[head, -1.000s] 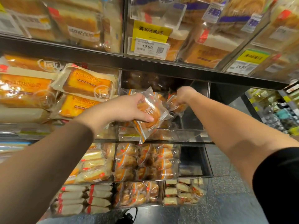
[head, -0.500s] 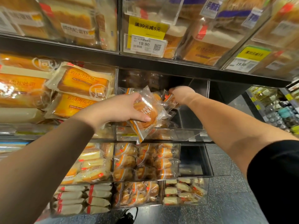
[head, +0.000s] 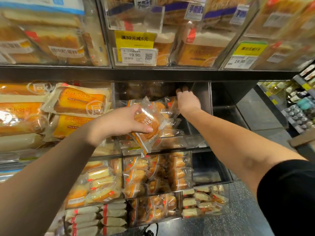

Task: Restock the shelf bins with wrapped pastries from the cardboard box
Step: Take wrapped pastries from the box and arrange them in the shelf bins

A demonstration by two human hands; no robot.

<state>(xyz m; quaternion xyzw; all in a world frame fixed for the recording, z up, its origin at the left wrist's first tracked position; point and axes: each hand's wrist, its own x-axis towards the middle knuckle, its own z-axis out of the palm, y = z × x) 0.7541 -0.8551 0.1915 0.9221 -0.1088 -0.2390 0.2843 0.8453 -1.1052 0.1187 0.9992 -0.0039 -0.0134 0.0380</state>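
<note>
A dark metal shelf unit (head: 153, 74) fills the view, its levels lined with clear plastic bins. The top row holds bagged sliced loaves behind yellow promotion cards and a white price tag (head: 138, 56) reading 19.90. At nine o'clock lie large orange-printed toast packs (head: 80, 101). Lower rows carry small wrapped cakes and buns. Grey speckled floor (head: 238, 218) shows at five o'clock, and another aisle's goods at three o'clock.

The left hand (head: 117, 124) pinches a wrapped pastry (head: 150, 128) at the centre, thumb across its front: a round golden swirl bun in clear film with orange-and-white edging, held tilted just in front of the middle bin (head: 201, 103). The right hand (head: 187, 101), at one o'clock, reaches into that bin, fingers curled over the top of the pastries stacked there (head: 163, 106); whether it grips one cannot be told.
</note>
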